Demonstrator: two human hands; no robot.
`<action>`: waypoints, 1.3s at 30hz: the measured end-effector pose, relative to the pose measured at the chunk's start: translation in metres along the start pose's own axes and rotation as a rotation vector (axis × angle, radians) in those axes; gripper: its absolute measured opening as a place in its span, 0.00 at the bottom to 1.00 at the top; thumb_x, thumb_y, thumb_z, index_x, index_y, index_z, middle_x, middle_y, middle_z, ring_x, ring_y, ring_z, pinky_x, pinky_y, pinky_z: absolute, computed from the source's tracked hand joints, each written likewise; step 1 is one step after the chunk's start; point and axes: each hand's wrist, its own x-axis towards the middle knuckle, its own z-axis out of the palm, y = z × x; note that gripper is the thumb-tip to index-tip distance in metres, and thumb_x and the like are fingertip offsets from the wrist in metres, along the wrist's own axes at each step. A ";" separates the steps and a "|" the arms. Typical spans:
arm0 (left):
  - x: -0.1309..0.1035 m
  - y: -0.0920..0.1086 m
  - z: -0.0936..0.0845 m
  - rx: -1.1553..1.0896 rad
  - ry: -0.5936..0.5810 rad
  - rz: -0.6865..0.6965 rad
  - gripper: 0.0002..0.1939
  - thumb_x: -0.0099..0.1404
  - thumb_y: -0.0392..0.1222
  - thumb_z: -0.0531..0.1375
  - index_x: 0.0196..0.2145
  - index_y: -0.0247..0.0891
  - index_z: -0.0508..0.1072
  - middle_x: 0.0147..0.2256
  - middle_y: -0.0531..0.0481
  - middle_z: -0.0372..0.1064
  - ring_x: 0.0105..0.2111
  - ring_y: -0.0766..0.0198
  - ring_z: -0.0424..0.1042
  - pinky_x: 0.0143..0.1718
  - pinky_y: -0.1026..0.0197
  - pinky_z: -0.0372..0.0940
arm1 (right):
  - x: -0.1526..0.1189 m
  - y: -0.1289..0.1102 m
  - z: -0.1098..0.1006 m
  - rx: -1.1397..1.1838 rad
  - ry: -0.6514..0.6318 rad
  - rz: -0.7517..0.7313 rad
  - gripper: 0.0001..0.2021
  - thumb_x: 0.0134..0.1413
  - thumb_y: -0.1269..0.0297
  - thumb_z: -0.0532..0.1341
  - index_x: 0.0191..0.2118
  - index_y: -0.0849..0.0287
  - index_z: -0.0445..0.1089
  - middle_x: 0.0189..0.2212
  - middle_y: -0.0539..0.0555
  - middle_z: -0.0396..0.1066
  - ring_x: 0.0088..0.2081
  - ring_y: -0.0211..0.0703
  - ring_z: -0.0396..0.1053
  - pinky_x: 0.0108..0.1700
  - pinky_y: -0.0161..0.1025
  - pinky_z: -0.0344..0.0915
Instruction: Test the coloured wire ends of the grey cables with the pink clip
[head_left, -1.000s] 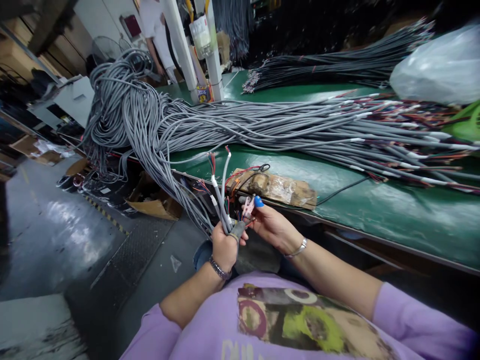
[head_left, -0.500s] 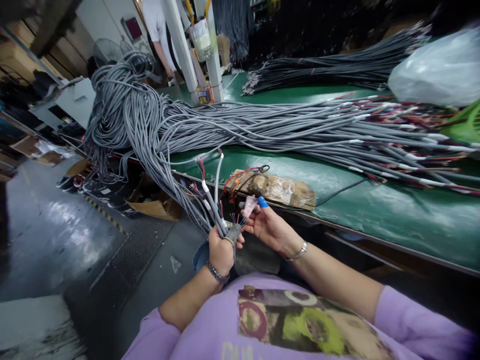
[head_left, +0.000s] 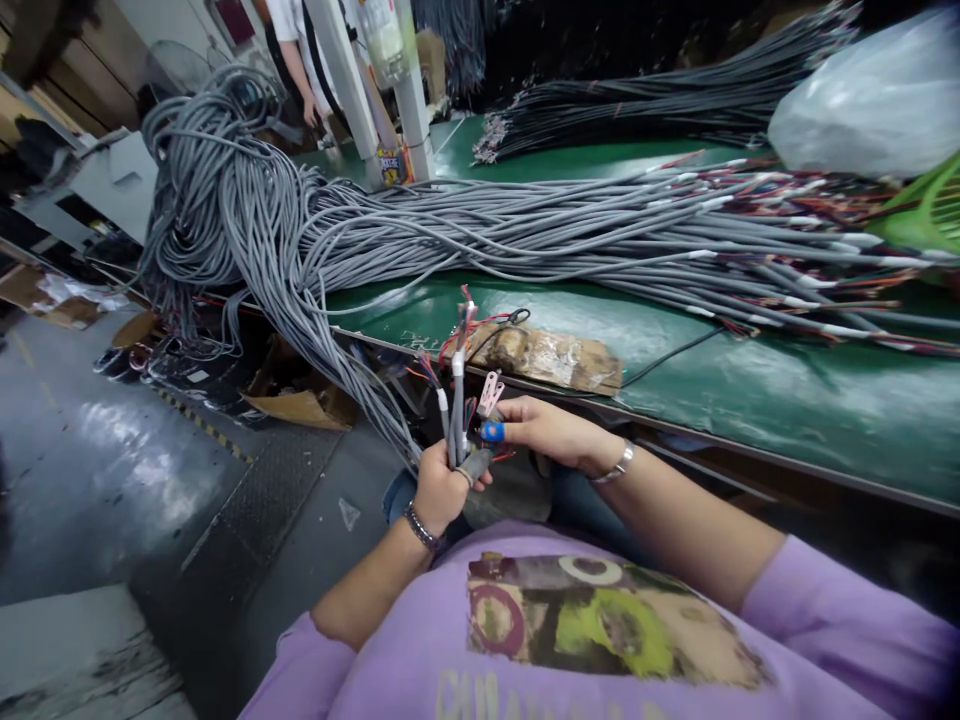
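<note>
Several grey cables (head_left: 455, 410) with stripped ends and thin coloured wires stand up out of my left hand (head_left: 442, 490), whose fingers are wrapped round them. Just right of these wire ends, my right hand (head_left: 536, 430) is closed, with blue tape on a fingertip. It pinches a small pink clip (head_left: 490, 394), which points upward near the coloured wires. Behind both hands, a worn wooden block (head_left: 555, 360) with red and black leads lies at the edge of the green table (head_left: 675, 390).
A long bundle of grey cables (head_left: 420, 235) lies across the table and hangs over its left end. Farther back are a dark cable bundle (head_left: 637, 110), a white plastic bag (head_left: 870, 110) and a green basket (head_left: 926, 210). A person (head_left: 296, 50) stands beyond the white posts.
My right hand has turned and closed in on the wires, and the pink clip now points upward. The cable ends in my left hand stand more upright. The view has shifted slightly.
</note>
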 end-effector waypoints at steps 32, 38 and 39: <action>0.017 0.009 0.010 -0.308 0.159 0.009 0.17 0.50 0.51 0.67 0.23 0.34 0.69 0.16 0.52 0.68 0.15 0.68 0.66 0.17 0.66 0.62 | 0.020 0.022 0.013 0.511 0.271 -0.141 0.23 0.42 0.41 0.65 0.28 0.60 0.73 0.23 0.50 0.69 0.25 0.36 0.63 0.30 0.35 0.62; 0.016 0.010 0.013 -0.304 0.199 -0.014 0.16 0.49 0.49 0.67 0.23 0.34 0.68 0.17 0.52 0.68 0.16 0.69 0.66 0.17 0.67 0.62 | 0.025 0.021 0.015 0.647 0.293 -0.154 0.20 0.39 0.47 0.69 0.31 0.60 0.75 0.23 0.49 0.71 0.25 0.35 0.64 0.29 0.34 0.62; 0.016 0.009 0.013 -0.298 0.201 -0.021 0.16 0.49 0.49 0.67 0.23 0.34 0.68 0.17 0.52 0.68 0.16 0.69 0.66 0.17 0.67 0.62 | 0.026 0.021 0.015 0.651 0.296 -0.156 0.20 0.39 0.47 0.70 0.32 0.60 0.75 0.24 0.49 0.71 0.25 0.35 0.64 0.29 0.34 0.62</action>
